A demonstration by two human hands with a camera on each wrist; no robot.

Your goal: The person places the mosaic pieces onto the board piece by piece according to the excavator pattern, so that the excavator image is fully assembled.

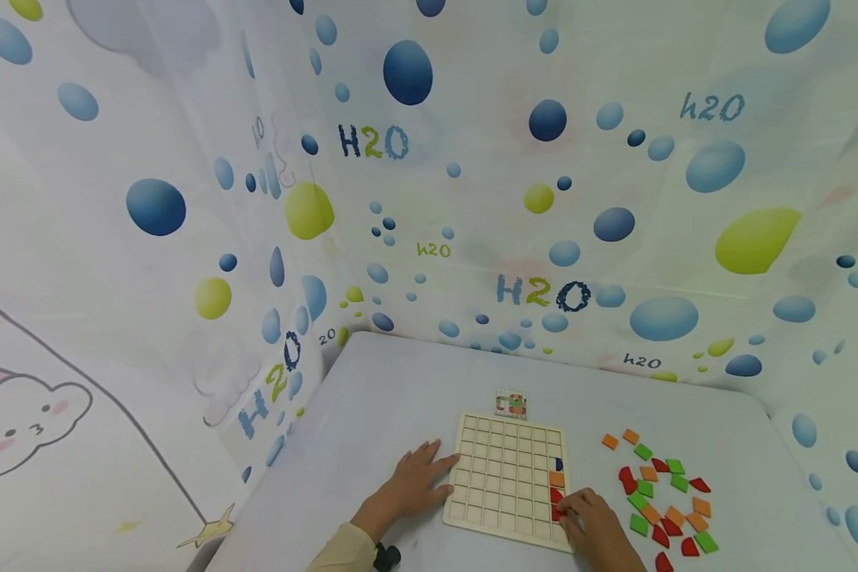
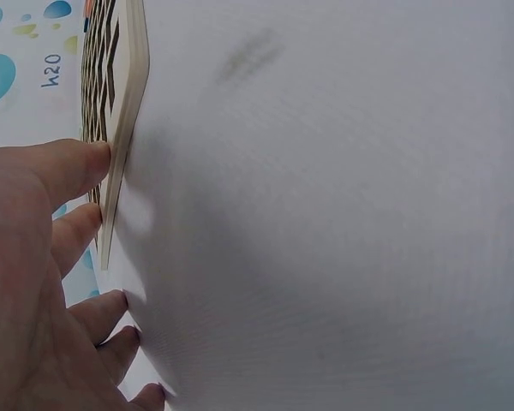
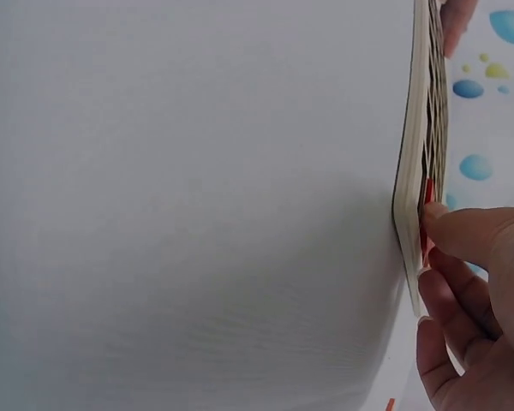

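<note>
Between the two hands lies one wooden grid board. The left hand, fingers flat, steadies its left edge. The right hand presses a red piece into the right column, fingers curled on it. Three pieces look seated. Roughly twenty loose pieces lie right of that hand; next needs choosing one.

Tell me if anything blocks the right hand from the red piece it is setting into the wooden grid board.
Nothing visible does. The right hand already has its fingertips on the red piece in the right-hand column of the wooden grid board.
</note>
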